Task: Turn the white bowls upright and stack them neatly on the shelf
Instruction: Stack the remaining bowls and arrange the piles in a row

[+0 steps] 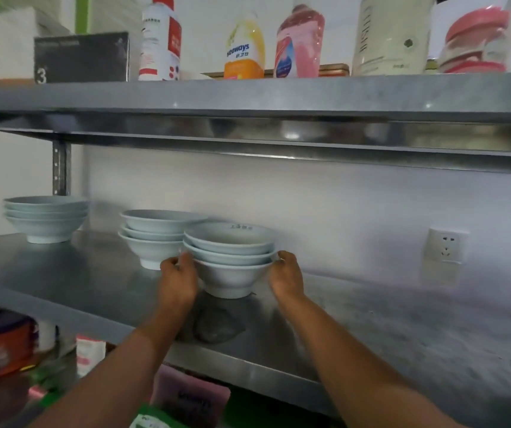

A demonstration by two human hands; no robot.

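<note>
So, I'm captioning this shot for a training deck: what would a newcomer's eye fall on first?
The left hand and right hand grip a stack of three upright white bowls by its sides, mid-frame at the steel shelf. A second stack stands just behind-left, a third stack farther left; a yellow bottle and a pink bottle brighten the shelf above.

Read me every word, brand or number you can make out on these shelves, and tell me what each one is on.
"seaways": yellow bottle, top shelf.
"3": dark box, same shelf.
Dark writing inside the top bowl of the front bowl stack: too blurred to read.
Labels on the white-and-red bottle, pink bottle and cream bottle: too blurred to read.
</note>
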